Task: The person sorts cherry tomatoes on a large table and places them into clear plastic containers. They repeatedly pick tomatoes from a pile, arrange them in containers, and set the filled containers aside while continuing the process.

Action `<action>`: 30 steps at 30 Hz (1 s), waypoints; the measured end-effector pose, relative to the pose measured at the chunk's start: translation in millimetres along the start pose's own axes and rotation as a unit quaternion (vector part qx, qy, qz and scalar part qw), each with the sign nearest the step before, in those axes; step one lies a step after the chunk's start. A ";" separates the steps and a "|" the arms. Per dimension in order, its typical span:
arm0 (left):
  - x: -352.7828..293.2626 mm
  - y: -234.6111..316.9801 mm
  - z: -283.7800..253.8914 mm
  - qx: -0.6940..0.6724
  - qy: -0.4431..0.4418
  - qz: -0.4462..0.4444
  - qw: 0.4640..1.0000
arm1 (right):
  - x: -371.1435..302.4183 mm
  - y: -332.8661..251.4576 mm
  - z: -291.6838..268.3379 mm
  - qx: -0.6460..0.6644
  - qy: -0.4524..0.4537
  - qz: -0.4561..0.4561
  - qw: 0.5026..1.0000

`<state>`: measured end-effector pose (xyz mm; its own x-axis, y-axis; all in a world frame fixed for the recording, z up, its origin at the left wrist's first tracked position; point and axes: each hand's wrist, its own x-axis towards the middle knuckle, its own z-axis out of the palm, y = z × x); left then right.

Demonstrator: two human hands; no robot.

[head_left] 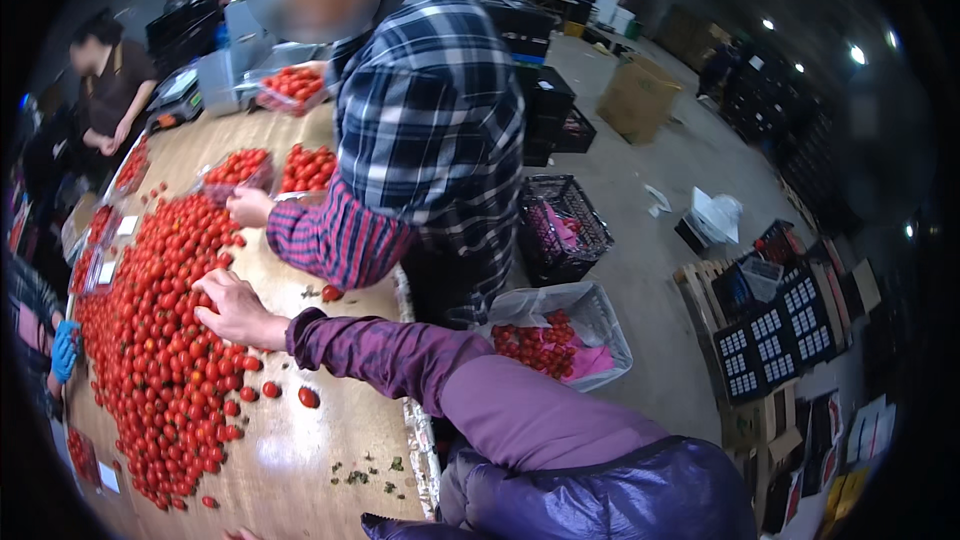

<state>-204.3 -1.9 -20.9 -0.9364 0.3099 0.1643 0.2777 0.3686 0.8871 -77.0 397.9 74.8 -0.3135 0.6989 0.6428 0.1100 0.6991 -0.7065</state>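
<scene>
A large brown cardboard box (637, 97) stands on the floor well beyond the bench. On the bench, clear plastic punnets (238, 171) hold red tomatoes, and another clear punnet (292, 87) sits farther back. Small white label cards (127, 225) lie at the bench's left edge. To the right, flat dark cartons with white grid panels (775, 335) lie stacked on the floor.

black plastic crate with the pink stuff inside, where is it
In the head view the black plastic crate stands on the grey floor right of centre, beside the person in the plaid shirt, just above the clear bag of red tomatoes.
</scene>
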 end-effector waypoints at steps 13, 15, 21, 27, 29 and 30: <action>168.2 4.7 69.0 0.108 0.184 0.048 0.976 | -6.9 -70.5 103.1 -0.089 -0.204 -0.228 0.948; 189.6 15.6 66.6 0.143 0.190 0.003 0.971 | -4.8 -80.7 136.4 -0.076 -0.243 -0.233 0.939; 239.7 8.5 93.5 0.163 0.166 -0.062 0.971 | -4.7 -97.4 217.1 -0.148 -0.326 -0.277 0.892; 254.1 -9.4 112.9 0.145 0.138 0.040 0.979 | -0.7 -79.5 267.6 -0.211 -0.354 -0.249 0.876; 249.5 -10.9 118.5 0.138 0.120 0.072 0.981 | -3.5 -71.0 273.6 -0.216 -0.334 -0.256 0.881; 248.1 -12.6 121.1 0.144 0.099 0.087 0.981 | -5.3 -67.0 275.1 -0.214 -0.331 -0.258 0.882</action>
<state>-414.1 176.5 -43.5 -0.8849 0.2245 0.4080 0.4593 0.5656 0.6849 -342.2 305.9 37.2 -0.8921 0.1290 0.4330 0.0931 0.9903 -0.1032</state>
